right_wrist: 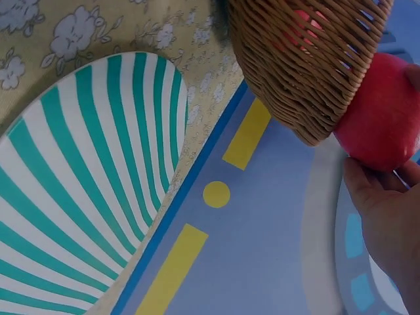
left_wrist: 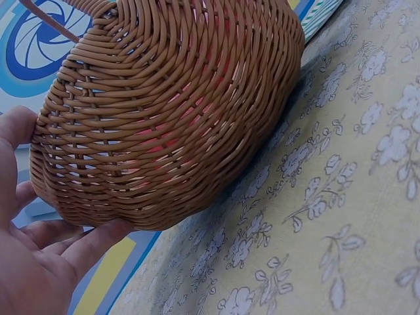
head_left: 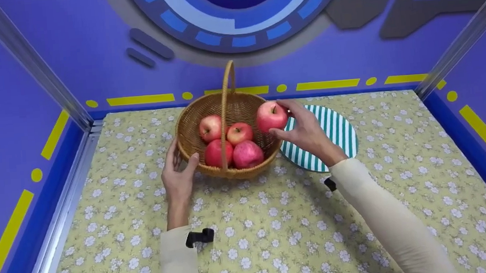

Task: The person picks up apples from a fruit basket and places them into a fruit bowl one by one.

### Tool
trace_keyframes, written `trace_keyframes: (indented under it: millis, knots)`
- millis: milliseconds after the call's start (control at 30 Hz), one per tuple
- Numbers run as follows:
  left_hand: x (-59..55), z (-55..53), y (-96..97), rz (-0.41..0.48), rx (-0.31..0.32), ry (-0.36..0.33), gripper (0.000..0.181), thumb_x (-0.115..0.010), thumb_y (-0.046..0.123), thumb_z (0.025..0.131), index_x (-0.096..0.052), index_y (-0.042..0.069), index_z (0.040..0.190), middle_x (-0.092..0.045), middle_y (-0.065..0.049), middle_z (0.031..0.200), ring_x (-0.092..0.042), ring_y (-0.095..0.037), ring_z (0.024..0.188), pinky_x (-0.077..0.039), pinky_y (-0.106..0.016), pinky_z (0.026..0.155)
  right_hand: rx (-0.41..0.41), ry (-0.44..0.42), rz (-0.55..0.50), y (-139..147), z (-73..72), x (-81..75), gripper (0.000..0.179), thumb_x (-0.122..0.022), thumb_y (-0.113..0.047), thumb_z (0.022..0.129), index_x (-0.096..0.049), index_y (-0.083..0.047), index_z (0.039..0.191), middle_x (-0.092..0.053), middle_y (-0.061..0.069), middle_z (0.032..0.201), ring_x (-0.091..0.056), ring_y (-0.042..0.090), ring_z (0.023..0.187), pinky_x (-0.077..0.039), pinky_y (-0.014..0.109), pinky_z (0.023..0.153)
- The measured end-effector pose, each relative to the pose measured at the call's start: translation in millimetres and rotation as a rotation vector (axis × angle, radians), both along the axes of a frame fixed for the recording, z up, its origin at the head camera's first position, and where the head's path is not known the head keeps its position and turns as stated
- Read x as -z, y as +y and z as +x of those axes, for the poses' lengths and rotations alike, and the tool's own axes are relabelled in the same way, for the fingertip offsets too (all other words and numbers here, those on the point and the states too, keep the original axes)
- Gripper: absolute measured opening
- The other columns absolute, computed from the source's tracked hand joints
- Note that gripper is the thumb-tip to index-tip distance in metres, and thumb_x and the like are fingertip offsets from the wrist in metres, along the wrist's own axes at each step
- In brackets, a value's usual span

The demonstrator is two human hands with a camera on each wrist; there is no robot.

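A brown wicker basket [head_left: 246, 173] with a tall arched handle [head_left: 225, 99] holds several red apples [head_left: 240, 133]. My left hand [head_left: 179, 176] grips the basket's left side, thumb at the rim and fingers along the outer wall. In the left wrist view, red shows through the weave of the basket [left_wrist: 177, 98]. Over the right rim, my right hand [head_left: 305, 131] holds one apple [head_left: 271, 117] between thumb and fingers. The right wrist view has this apple [right_wrist: 380, 118] right beside the basket's edge, partly cut off by the frame.
Right of the basket lies a round plate with green and white stripes [head_left: 333, 129], partly behind my right hand and forearm. A flowered yellow cloth [head_left: 252, 248] covers the table. Blue printed panels [head_left: 89, 57] stand at the back and both sides, with metal posts [head_left: 42, 70] at the corners.
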State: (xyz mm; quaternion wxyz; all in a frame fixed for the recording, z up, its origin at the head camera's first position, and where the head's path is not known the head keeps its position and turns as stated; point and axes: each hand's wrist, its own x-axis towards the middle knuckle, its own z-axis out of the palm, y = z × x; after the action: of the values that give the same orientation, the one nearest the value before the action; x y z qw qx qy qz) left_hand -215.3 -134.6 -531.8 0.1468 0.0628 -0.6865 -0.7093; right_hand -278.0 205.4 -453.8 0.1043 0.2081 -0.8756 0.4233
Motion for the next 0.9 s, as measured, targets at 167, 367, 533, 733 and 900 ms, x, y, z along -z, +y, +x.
trace_keyframes:
  millis: [167,367,533,733,900]
  knots:
    - [1.0,-0.1,-2.1,0.004,-0.014,0.0,0.075,-0.084,0.032,0.095,-0.049,0.025,0.161,-0.05,-0.008,0.16,-0.048,-0.025,0.146,-0.044,-0.037,0.12,0.024,0.002,-0.014,3.7,-0.1,-4.7,0.076,-0.089,-0.028,0.09,-0.053,-0.003,0.152,-0.056,0.013,0.147,-0.058,0.026,0.129,-0.055,0.047,0.107]
    - [0.9,0.1,-0.8,0.01,-0.005,0.005,0.075,-0.084,0.031,0.095,-0.049,0.025,0.161,-0.05,-0.008,0.16,-0.048,-0.025,0.146,-0.044,-0.038,0.119,0.043,0.008,-0.057,12.3,-0.5,-6.4,0.076,-0.089,-0.028,0.09,-0.053,-0.005,0.153,-0.055,0.012,0.147,-0.058,0.026,0.13,-0.055,0.043,0.107]
    - [1.1,-0.4,1.4,0.011,-0.009,-0.001,0.073,-0.082,0.025,0.096,-0.049,0.027,0.161,-0.049,-0.007,0.161,-0.048,-0.024,0.146,-0.044,-0.036,0.119,0.076,-0.016,-0.11,18.6,-2.5,-9.0,0.077,-0.09,-0.026,0.089,-0.053,-0.004,0.153,-0.055,0.012,0.147,-0.057,0.027,0.132,-0.052,0.044,0.112]
    - [2.2,-0.9,0.4,0.016,0.005,0.012,0.073,-0.082,0.025,0.096,-0.048,0.024,0.161,-0.049,-0.008,0.161,-0.048,-0.025,0.146,-0.043,-0.037,0.12,0.12,0.001,-0.131,25.1,-6.9,-10.9,0.078,-0.09,-0.019,0.088,-0.052,0.002,0.152,-0.055,0.016,0.147,-0.056,0.029,0.132,-0.051,0.042,0.113]
    - [2.8,-1.3,-0.1,0.006,0.002,0.021,0.074,-0.082,0.029,0.096,-0.048,0.023,0.161,-0.049,-0.008,0.161,-0.048,-0.025,0.146,-0.044,-0.036,0.12,0.154,-0.001,-0.136,31.1,-10.4,-10.4,0.078,-0.09,-0.022,0.088,-0.052,0.001,0.152,-0.054,0.015,0.148,-0.056,0.027,0.133,-0.05,0.04,0.113]
